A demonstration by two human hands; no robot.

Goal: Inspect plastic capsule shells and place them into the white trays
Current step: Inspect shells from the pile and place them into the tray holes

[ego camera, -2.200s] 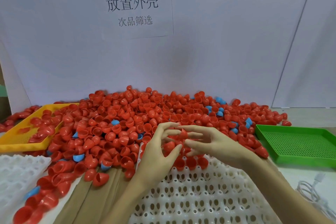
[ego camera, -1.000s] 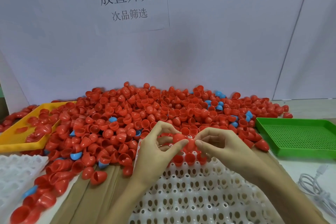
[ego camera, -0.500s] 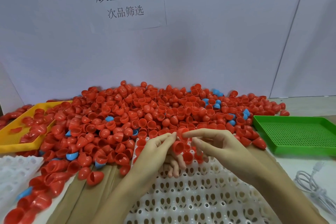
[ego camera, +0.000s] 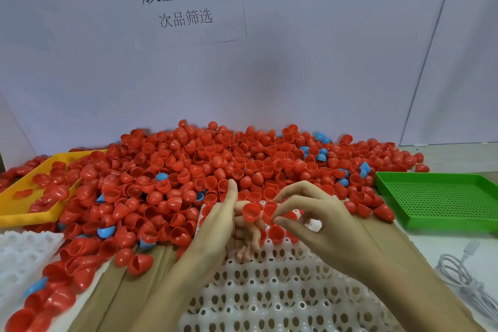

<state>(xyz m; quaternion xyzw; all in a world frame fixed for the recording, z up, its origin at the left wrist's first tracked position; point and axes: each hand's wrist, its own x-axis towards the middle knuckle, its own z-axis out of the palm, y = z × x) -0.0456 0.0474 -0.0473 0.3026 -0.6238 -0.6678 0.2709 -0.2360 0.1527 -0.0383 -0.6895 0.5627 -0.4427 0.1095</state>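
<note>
A red shell (ego camera: 251, 212) is held at the left hand's (ego camera: 215, 223) fingertips, just above the white tray's (ego camera: 269, 291) far rows. A second shell (ego camera: 269, 213) is pinched by the right hand (ego camera: 318, 226), with free cups lying directly below, nearer the right hand.

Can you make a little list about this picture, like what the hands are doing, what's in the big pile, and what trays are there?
left hand: holds a red shell on its fingers above the white tray
right hand: thumb and forefinger pinch a second red shell beside it
pile: mostly red shells, a few blue ones
white tray: a few red shells sit in its far row
green tray: on the right
yellow tray: on the left, some red shells in it
cable: white, at the right edge
</note>
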